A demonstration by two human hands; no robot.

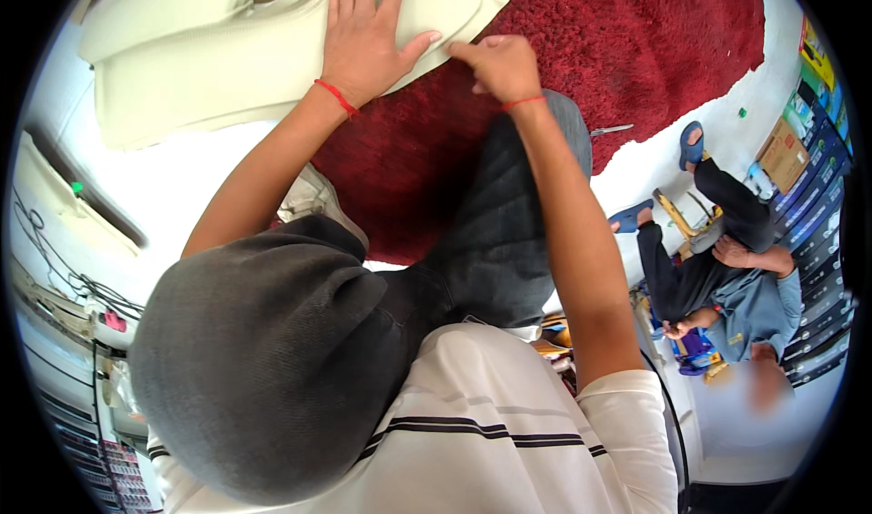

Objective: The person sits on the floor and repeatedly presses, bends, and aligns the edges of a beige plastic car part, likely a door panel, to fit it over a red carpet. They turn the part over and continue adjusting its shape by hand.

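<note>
A large cream, leather-like moulded cover [191, 69] with stitched seams and a round opening lies across a red shaggy rug [654, 42]. My left hand [363, 46] presses flat on the cover, its fingers spread. Beside the cover's right edge is my right hand [504, 67], thumb and forefinger brought together at the rim and the other fingers curled. What is between those fingertips is too small and blurred to tell. A thin metal tool [611, 130], like a small blade or scissors, rests on the rug right of my knee.
My bent knee [509, 196] in dark trousers is below my right arm. At the right another person [745, 287] sits by stacked boxes [783, 155] and a yellow-handled tool [677, 219]. Black cables [68, 273] hang at the left.
</note>
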